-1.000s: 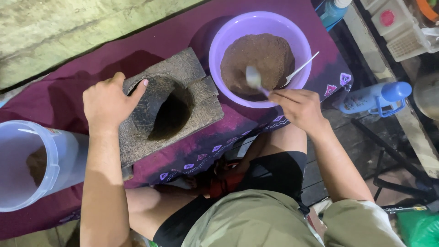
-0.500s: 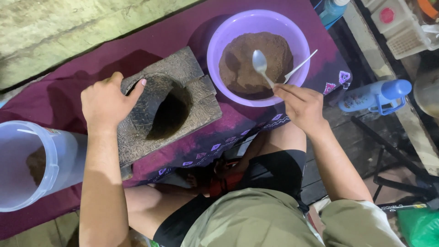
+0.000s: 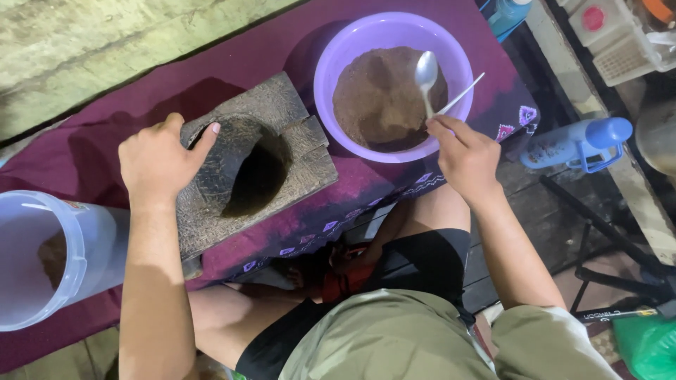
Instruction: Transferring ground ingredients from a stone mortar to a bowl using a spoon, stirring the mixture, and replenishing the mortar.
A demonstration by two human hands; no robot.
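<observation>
My right hand holds a metal spoon by its handle, bowl up and empty, over brown powder in a purple plastic bowl. A second thin metal handle leans on the bowl's right rim. My left hand rests on the left edge of a rough wooden mortar block with a deep dark hole in its middle. Both stand on a dark purple patterned cloth.
A clear plastic jar with a little brown powder lies at the left on the cloth. A blue bottle lies to the right on dark boards. White crates sit at the top right, a green bag at the lower right.
My right hand has lifted the spoon out of the powder and turned it upright over the bowl. The left hand stays on the mortar block.
</observation>
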